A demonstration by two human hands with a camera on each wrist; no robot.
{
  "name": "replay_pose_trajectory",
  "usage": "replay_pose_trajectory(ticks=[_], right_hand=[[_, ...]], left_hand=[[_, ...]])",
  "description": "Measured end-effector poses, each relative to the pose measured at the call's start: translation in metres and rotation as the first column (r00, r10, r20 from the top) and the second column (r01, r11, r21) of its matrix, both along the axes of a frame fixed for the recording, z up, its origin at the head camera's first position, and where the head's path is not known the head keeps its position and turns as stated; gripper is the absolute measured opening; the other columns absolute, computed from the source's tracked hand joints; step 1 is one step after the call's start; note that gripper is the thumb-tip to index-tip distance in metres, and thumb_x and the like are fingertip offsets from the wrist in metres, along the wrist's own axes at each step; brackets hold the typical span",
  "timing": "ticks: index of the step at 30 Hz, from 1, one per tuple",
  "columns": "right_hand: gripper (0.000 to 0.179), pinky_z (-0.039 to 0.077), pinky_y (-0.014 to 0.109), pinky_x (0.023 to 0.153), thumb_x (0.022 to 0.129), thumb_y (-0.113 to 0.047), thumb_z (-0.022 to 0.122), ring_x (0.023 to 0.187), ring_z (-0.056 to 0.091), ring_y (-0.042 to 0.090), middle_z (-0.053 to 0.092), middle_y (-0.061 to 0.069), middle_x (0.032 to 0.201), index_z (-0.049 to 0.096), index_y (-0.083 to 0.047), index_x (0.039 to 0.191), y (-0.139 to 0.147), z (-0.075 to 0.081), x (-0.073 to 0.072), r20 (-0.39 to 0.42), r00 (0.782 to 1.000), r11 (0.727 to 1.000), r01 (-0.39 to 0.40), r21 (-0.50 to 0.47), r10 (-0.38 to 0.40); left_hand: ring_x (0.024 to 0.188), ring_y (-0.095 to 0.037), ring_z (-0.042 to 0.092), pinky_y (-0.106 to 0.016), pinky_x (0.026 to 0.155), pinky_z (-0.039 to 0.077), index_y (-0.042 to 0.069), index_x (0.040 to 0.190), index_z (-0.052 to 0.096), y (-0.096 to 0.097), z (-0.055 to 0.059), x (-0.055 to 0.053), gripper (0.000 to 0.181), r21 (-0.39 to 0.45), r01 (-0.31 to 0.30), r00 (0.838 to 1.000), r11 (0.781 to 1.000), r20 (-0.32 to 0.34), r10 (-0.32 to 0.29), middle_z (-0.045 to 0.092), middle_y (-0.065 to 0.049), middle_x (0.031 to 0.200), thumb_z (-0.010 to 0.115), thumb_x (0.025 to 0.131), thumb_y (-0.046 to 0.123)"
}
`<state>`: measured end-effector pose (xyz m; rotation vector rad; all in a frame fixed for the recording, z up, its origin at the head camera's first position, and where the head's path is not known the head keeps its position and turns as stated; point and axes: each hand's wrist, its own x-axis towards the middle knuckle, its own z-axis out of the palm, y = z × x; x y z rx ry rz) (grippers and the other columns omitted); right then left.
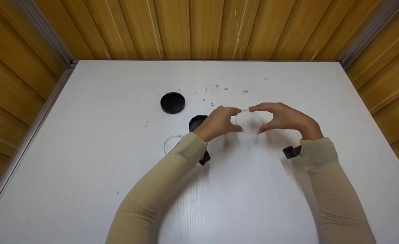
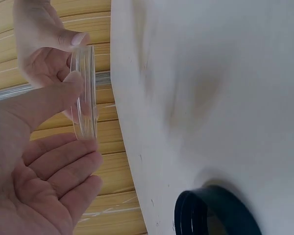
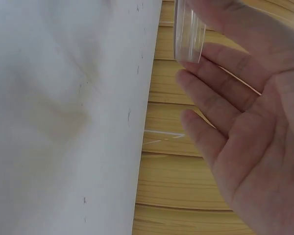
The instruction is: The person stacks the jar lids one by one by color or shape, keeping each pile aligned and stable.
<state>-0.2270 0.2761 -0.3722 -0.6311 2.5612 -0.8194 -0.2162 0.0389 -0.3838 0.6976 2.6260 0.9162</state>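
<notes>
A clear, round, shallow dish (image 1: pixel 248 121) is held up over the white table between both hands. My left hand (image 1: pixel 219 122) pinches its left rim with thumb and fingertips, and my right hand (image 1: pixel 282 117) grips the right rim likewise. Seen edge-on in the left wrist view, the clear dish (image 2: pixel 86 98) shows thin layered rims. The right wrist view catches one end of the dish (image 3: pixel 188 39) at the fingertips, the other fingers loosely spread. Partly behind the left hand lies a black round lid-like piece (image 1: pixel 195 122). A clear round piece (image 1: pixel 166 145) is half covered by the left sleeve.
Farther back and left on the white table (image 1: pixel 84 135), another black round lid-like piece (image 1: pixel 172 102) lies flat. Small dark marks (image 1: pixel 216 86) dot the tabletop behind the hands. Yellow wood-look panels (image 1: pixel 203 30) wall in the back and both sides.
</notes>
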Motion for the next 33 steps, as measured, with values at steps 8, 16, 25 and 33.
replay_pose_trajectory(ticks=[8, 16, 25, 33], right_hand=[[0.072, 0.033, 0.054, 0.110, 0.076, -0.030, 0.082, 0.137, 0.040, 0.029, 0.049, 0.005, 0.144, 0.051, -0.013, 0.139, -0.022, 0.003, -0.002, -0.061, 0.993, 0.994, -0.101, -0.049, 0.098], [0.074, 0.033, 0.050, 0.112, 0.076, -0.033, 0.082, 0.136, 0.041, 0.024, 0.049, 0.002, 0.143, 0.051, -0.014, 0.140, -0.053, 0.003, -0.002, -0.069, 0.989, 0.988, -0.139, -0.071, 0.134], [0.073, 0.036, 0.045, 0.110, 0.074, -0.030, 0.083, 0.131, 0.045, 0.021, 0.053, 0.002, 0.138, 0.053, -0.012, 0.138, -0.083, -0.005, -0.003, -0.114, 0.973, 0.970, -0.212, -0.117, 0.199], [0.072, 0.035, 0.044, 0.111, 0.074, -0.029, 0.083, 0.132, 0.045, 0.021, 0.053, 0.002, 0.137, 0.053, -0.013, 0.138, -0.107, -0.012, -0.001, -0.111, 0.969, 0.963, -0.236, -0.130, 0.222]], left_hand=[[0.129, -0.018, 0.051, -0.035, 0.112, 0.035, 0.009, 0.138, 0.053, -0.031, 0.006, 0.000, 0.061, -0.001, 0.036, 0.998, 0.999, -0.050, -0.036, 0.056, -0.004, 0.138, 0.074, 0.085, 0.029], [0.126, -0.018, 0.055, -0.031, 0.107, 0.042, 0.007, 0.135, 0.055, -0.066, 0.008, 0.005, 0.059, 0.018, 0.047, 0.994, 0.999, -0.094, -0.046, 0.059, -0.006, 0.134, 0.076, 0.084, 0.027], [0.113, -0.020, 0.062, -0.035, 0.099, 0.049, 0.006, 0.128, 0.062, -0.100, 0.000, 0.014, 0.048, 0.117, 0.073, 0.988, 0.990, -0.142, -0.056, 0.066, -0.009, 0.125, 0.075, 0.083, 0.015], [0.121, -0.020, 0.059, -0.037, 0.103, 0.045, 0.008, 0.129, 0.061, -0.125, -0.005, 0.019, 0.051, 0.150, 0.071, 0.992, 0.986, -0.112, -0.054, 0.065, -0.008, 0.127, 0.077, 0.082, 0.015]])
